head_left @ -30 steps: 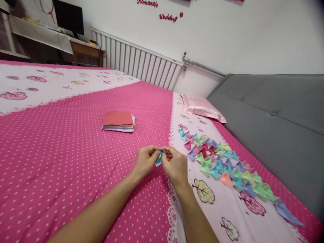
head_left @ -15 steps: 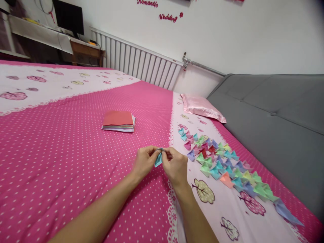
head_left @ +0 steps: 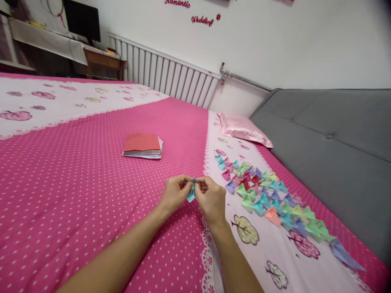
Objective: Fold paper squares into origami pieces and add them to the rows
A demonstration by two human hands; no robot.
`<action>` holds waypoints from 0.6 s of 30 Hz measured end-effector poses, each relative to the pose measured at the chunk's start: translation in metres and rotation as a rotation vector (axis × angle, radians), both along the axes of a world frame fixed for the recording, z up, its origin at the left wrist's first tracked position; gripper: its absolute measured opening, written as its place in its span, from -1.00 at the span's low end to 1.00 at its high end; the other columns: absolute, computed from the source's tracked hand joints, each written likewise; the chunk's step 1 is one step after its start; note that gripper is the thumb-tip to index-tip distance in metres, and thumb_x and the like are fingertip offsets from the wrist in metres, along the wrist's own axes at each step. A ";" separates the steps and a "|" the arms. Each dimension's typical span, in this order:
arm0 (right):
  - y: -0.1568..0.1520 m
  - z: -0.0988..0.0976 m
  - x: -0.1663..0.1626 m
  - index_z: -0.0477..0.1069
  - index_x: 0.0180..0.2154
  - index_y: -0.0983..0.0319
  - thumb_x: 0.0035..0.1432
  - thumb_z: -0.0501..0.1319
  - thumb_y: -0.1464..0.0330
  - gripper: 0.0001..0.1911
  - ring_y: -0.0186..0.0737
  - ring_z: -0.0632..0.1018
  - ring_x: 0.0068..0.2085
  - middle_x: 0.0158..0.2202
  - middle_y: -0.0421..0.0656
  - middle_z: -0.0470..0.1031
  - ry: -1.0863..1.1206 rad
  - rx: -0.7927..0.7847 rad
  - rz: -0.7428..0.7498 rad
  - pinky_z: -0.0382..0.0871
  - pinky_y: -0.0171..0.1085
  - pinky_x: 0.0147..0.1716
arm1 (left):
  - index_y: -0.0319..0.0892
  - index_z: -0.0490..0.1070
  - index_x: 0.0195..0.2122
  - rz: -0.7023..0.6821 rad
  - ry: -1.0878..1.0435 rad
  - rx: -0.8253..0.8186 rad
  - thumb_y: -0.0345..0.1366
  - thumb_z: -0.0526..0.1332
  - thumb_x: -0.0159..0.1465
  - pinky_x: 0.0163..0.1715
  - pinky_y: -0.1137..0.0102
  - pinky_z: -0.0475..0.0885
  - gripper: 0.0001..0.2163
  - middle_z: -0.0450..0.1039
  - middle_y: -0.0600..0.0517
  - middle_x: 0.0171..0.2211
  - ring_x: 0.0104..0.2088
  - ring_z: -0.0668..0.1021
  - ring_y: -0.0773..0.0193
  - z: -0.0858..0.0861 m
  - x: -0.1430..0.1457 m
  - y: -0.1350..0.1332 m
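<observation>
A small folded piece of light-blue paper (head_left: 191, 194) is pinched between my two hands above the pink dotted bedspread (head_left: 100, 191). My left hand (head_left: 174, 193) grips its left side between thumb and fingers. On the other side, my right hand (head_left: 211, 198) holds it the same way, thumb in front. The paper's upper edge bows between the fingertips, and its lower end narrows to a point. My fingers cover both sides of it. To the right of my hands, folded paper boats (head_left: 261, 203) in many colours stand in rows on the bedspread's pale band.
A stack of square paper (head_left: 142, 142), red on top, lies beyond my left hand. A pink pillow (head_left: 244, 129) rests against the grey headboard (head_left: 324, 118). Further back are a white radiator (head_left: 165, 67) and a desk with a monitor (head_left: 82, 21).
My thumbs have shifted slightly on the blue paper, and more of its curved upper edge shows. Both hands keep hold of it in nearly the same place.
</observation>
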State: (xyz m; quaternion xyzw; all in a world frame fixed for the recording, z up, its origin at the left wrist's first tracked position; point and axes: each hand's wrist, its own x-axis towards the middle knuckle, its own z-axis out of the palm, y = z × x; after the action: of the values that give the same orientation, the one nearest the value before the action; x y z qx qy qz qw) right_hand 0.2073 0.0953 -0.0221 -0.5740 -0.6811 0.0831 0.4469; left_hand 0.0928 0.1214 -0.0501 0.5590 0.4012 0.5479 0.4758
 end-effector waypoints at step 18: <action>-0.003 0.004 -0.001 0.42 -0.39 0.23 0.17 0.03 0.33 -0.78 -0.28 0.51 -0.48 -0.49 -0.16 0.51 -0.065 0.027 0.000 0.30 -0.37 -0.45 | -0.28 0.43 -0.52 0.010 0.121 0.011 -0.20 0.19 0.07 -0.61 0.52 0.24 -0.79 0.38 0.05 -0.62 -0.59 0.38 0.38 0.003 -0.002 -0.002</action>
State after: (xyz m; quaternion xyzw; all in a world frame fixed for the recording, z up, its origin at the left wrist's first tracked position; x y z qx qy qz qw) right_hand 0.2067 0.0927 -0.0180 -0.5701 -0.6963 0.0554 0.4324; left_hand 0.0909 0.1193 -0.0473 0.5918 0.4291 0.5174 0.4450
